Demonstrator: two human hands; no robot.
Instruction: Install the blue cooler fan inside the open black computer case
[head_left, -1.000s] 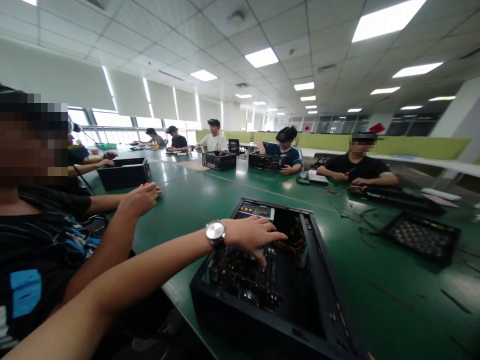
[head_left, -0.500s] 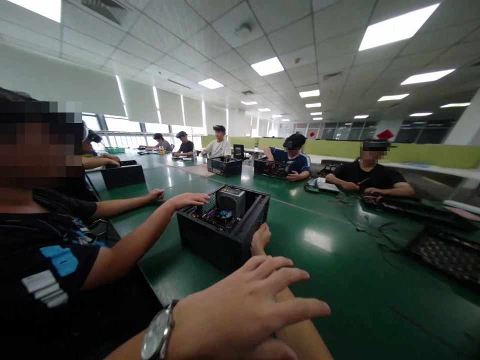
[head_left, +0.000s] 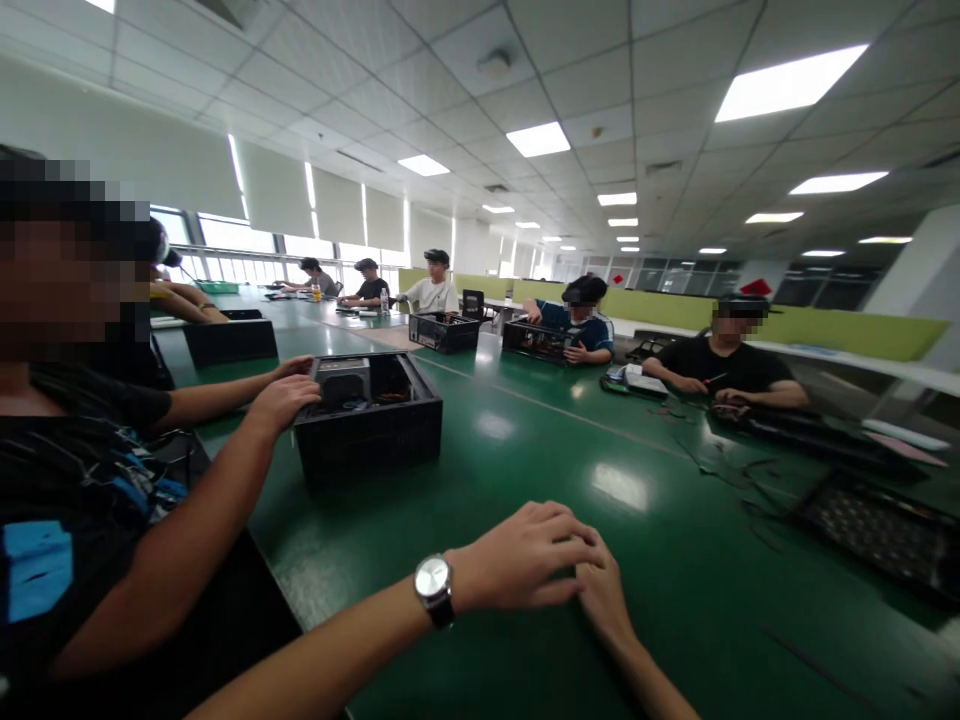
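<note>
My left hand (head_left: 525,560) lies flat over my right hand (head_left: 604,600) on the green table (head_left: 675,520), fingers loosely spread, gripping nothing. Open black computer case (head_left: 367,410) sits well beyond my fingertips, up-left, a co-worker's hand (head_left: 285,400) touching its near corner.

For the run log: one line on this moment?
left hand: laid over right hand | both: on green table, holding nothing | computer case: with neighbour's hand
</note>
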